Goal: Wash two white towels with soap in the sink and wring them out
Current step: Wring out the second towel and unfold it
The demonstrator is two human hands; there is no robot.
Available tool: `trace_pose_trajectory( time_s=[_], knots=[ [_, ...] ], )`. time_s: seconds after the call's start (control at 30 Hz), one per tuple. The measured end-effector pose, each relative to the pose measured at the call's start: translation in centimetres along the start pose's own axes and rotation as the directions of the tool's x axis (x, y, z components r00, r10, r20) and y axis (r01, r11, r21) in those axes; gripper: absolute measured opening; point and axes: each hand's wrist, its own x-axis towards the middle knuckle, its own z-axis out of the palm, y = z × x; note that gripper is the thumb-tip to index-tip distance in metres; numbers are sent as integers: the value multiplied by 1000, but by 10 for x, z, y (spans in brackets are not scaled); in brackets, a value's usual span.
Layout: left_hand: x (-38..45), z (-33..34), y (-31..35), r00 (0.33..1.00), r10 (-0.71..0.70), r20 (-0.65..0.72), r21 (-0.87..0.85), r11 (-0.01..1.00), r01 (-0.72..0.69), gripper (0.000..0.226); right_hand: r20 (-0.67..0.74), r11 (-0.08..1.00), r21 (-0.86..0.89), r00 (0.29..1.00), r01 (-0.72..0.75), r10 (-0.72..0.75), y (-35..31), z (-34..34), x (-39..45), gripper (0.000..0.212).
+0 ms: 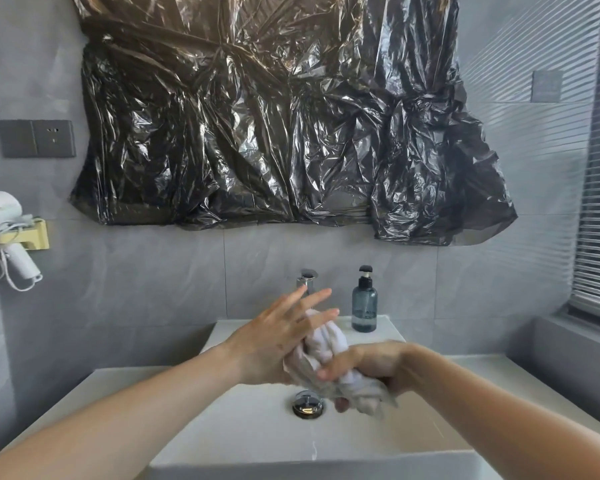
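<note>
Overhead, black plastic sheet [274,116] drapes the grey wall [153,271] above the white sink [243,427]

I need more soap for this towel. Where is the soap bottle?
In the head view the soap bottle stands upright on the back ledge of the sink, right of the faucet, beyond the towel.

Two bare forearms, left hand [274,337], right hand [371,367], slender fingers [314,297], short unpainted nails
</note>
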Motion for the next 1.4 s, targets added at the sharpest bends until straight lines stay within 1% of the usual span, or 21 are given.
trace_pose_trajectory(
  time_s=[0.07, 0.13, 0.2, 0.3, 0.37, 0.43, 0.53, 0.57, 0.67, 0.73, 0.83, 0.9, 0.97, 1.03, 1.1, 1.13, 1.2, 1.23, 1.3, 1.37, 1.4],
  knots=[
    [10, 5, -6, 994, 64, -88, -36, 997, -68, 94, 38, 993, -119, 999, -18, 23, -6, 8, 8, 6],
    [15, 5, -9, 1000, 12, 25, -3, 1000, -12, 83, -24, 974, -218, 998, -64, 60, -9, 13, 16, 14],
    [18, 3, -7, 974, -135, 181, 96, 988, 119, 65, -213, 950, -293, 976, -105, 42, -9, 15, 25, 23],
    [29, 2, -1, 892, -340, 300, 240, 931, 274, 44, -543, 850, -472, 837, -235, -70, -8, 16, 39, 38],
    [37, 7, 2, 864, -384, 326, 261, 915, 309, 36, -617, 763, -564, 775, -315, -136, -4, 14, 49, 35],
    [44, 13, 3, 844, -414, 342, 288, 901, 325, 28, -636, 697, -623, 749, -354, -188, 3, 9, 58, 27],
    [51, 20, 8, 799, -470, 376, 286, 879, 383, 18, -635, 638, -690, 710, -343, -305, 15, 0, 64, 22],
    [53, 21, 11, 779, -493, 388, 271, 869, 415, 17, -622, 592, -729, 696, -345, -360, 19, -2, 65, 22],
    [58, 23, 13, 743, -539, 397, 226, 842, 490, 14, -568, 451, -816, 649, -362, -506, 27, -10, 65, 28],
    [59, 22, 12, 725, -554, 410, 209, 830, 517, 15, -552, 415, -832, 633, -369, -543, 29, -13, 63, 37],
    [57, 22, 12, 716, -564, 411, 174, 820, 546, 22, -578, 475, -804, 655, -358, -486, 26, -17, 61, 42],
    [52, 23, 13, 735, -577, 356, 138, 810, 570, 31, -605, 595, -738, 703, -318, -375, 20, -23, 57, 44],
    [38, 24, 10, 787, -571, 236, 42, 815, 578, 48, -608, 725, -636, 751, -266, -257, 15, -28, 48, 45],
    [17, 26, 3, 876, -477, 67, -22, 877, 480, 76, -592, 844, -505, 784, -180, -187, 12, -31, 38, 41],
    [-3, 26, -6, 960, -272, -61, 19, 962, 274, 98, -565, 922, -378, 810, -84, -158, 9, -33, 29, 32],
    [-10, 25, -10, 978, -197, -65, 56, 978, 200, 108, -531, 948, -316, 836, -46, -136, 7, -33, 26, 31],
    [-15, 23, -13, 991, -124, -52, 125, 984, 130, 124, -396, 975, -221, 915, -15, -76, 1, -27, 20, 30],
    [-13, 23, -13, 993, -89, -73, 155, 983, 99, 125, -309, 980, -199, 950, -17, -47, -3, -23, 19, 25],
    [-6, 21, -12, 983, -31, -181, 134, 989, 56, 110, -161, 981, -190, 987, -44, 13, -10, -13, 16, 15],
    [-1, 16, -17, 966, -7, -257, 85, 996, 29, 90, -72, 981, -183, 996, -64, 51, -15, -6, 16, 20],
    [0, 15, -21, 970, -2, -244, 82, 996, 23, 83, -61, 978, -198, 997, -68, 57, -16, -2, 15, 23]
  ],
)
